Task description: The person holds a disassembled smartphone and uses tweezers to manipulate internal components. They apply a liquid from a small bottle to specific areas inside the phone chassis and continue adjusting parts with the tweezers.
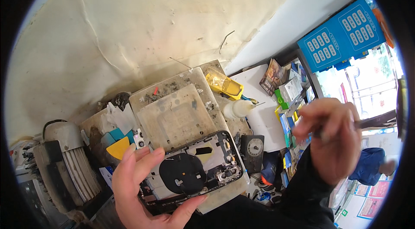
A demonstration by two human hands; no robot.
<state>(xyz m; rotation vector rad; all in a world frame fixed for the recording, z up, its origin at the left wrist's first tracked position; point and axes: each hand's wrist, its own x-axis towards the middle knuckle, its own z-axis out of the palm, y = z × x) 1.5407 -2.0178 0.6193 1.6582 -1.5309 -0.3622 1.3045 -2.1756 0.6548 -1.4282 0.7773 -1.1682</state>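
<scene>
My left hand (136,190) grips an opened smartphone (207,154) by its edges, thumb along the near side and fingers at the far left corner. The phone's inside faces up, showing a round black charging coil (181,174) and a dual camera module (228,174) at its right end. It is held tilted above a stained bench device with a flat square plate (176,115). Raised on the right, clear of the phone, my right hand (334,138) is blurred. A dark slender tool (374,121) appears pinched in its fingers; its exact kind cannot be made out.
A white needle-tipped bottle (238,109), a yellow-cased device (223,83) and a black box with a dial (252,153) stand beyond the phone. On the left are a yellow plastic piece (118,148) and a ribbed machine (73,164). A person in blue (366,166) is far right.
</scene>
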